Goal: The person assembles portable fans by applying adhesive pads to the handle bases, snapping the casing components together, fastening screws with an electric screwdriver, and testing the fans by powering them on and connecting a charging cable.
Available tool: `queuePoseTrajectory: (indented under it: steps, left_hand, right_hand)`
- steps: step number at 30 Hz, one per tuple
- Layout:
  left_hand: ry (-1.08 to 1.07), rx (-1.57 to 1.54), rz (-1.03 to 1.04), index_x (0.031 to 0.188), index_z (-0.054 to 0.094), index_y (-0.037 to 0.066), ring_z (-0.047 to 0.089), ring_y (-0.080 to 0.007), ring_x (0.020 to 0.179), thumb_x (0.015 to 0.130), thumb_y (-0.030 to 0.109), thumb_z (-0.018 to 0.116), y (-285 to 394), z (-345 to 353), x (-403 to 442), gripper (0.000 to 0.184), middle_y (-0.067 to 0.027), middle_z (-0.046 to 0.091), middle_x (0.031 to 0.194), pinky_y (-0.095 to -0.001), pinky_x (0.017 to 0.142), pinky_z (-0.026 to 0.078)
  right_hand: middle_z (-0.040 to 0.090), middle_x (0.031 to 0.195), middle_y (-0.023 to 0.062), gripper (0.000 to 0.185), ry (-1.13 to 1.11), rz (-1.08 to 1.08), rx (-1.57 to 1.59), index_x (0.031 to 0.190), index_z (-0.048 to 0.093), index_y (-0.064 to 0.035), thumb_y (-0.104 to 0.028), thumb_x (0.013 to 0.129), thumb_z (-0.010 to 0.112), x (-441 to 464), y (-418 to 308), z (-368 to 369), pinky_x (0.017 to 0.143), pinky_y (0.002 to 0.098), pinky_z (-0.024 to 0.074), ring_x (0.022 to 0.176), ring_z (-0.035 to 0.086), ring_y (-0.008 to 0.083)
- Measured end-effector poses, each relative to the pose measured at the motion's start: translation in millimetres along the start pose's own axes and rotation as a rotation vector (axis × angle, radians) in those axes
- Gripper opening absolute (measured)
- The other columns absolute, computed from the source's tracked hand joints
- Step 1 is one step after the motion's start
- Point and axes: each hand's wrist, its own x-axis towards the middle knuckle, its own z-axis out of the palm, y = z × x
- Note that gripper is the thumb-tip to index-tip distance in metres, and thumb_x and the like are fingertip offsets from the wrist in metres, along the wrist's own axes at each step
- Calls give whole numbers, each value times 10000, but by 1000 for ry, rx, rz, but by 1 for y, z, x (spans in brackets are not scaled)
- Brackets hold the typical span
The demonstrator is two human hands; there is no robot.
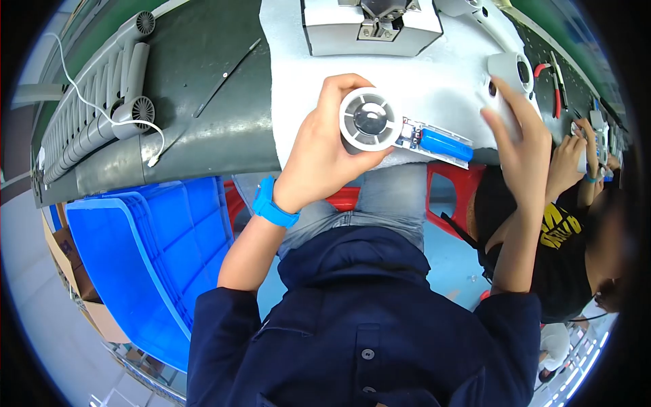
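Note:
My left hand (332,139) is closed around a white round fan head (371,119) with a spoked grille and dark centre. From its side extends an opened handle showing a small circuit board (409,133) and a blue battery cell (444,144). Over the white mat's right side, my right hand (508,115) has its thumb and forefinger apart, slightly blurred. A pale part shows between those fingers; contact with it is unclear. Close by lies another white fan head (513,70).
A metal fixture (373,30) stands at the mat's back. Left: grey fans (132,112) in a row, a white cable (88,102), a thin rod (226,78), blue bins (122,251) below. Right: red-handled pliers (557,102) and a co-worker's hands (568,163).

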Motion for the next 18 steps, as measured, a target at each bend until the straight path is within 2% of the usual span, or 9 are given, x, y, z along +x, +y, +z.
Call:
queuePoseTrajectory:
  steps: [2,4,7,9,11,12,14,15,18]
  left_hand:
    - [-10,-33,2,1158,401,38,573,-182,1027,668,51,782,-2,1,0,620,-102,560,1124,-304,889,462]
    - [15,9,84,1134,396,36,630,-247,925,660,75,780,-6,2,1,611,-131,584,1020,-330,804,503]
    - [-27,-53,83,1162,425,30,580,-217,1021,658,43,775,-4,-4,1,614,-122,558,1117,-321,880,468]
    - [-56,-87,74,1178,435,20,540,-198,1089,656,15,772,-3,-7,0,621,-120,546,1175,-315,932,439]
    - [-124,-164,156,1201,477,24,498,-232,1160,643,15,778,-6,-8,3,634,-135,526,1220,-346,980,403]
    - [-127,-161,158,1201,477,24,498,-232,1160,643,15,778,-5,-8,5,634,-135,526,1220,-346,980,403]
    - [-116,-121,278,1176,546,62,462,-280,1160,628,57,763,-3,-5,8,589,-108,520,1178,-367,995,363]
    - [-133,-134,269,1212,546,86,419,-307,1183,612,101,786,-1,-4,9,647,-105,499,1204,-387,1008,337]
    - [-57,-11,235,1247,541,100,421,-305,1180,596,122,803,5,-6,6,702,-107,486,1209,-390,1001,345]
  right_hand:
    - [622,1076,158,344,36,-74,-46,1179,570,9,-123,862,602,10,22,12,878,323,444,979,604,255]
    - [601,1104,167,371,124,-151,-117,1206,552,-5,-137,862,595,17,34,34,888,327,433,999,586,279]
    - [609,1102,166,343,269,-238,-134,1184,563,1,-122,864,582,14,10,43,904,334,422,1014,584,279]
    - [619,1069,149,308,101,-252,156,1142,576,10,-124,865,574,0,-12,35,906,333,416,990,583,265]
    - [615,929,115,266,-397,20,548,1050,583,34,-182,901,542,-9,-36,31,825,287,428,875,557,176]
    - [604,862,90,293,-467,-76,624,1025,571,36,-235,942,499,-8,-35,39,741,266,455,796,565,140]
    - [590,819,65,335,-720,222,1068,1012,552,25,-293,970,454,-10,-38,43,655,250,472,705,571,132]
    - [590,819,65,335,-721,213,1067,1012,552,25,-293,970,454,-12,-40,47,655,250,472,705,571,132]
    - [592,807,79,392,-684,333,1074,1017,533,17,-351,988,399,-23,-45,55,589,244,473,638,570,134]
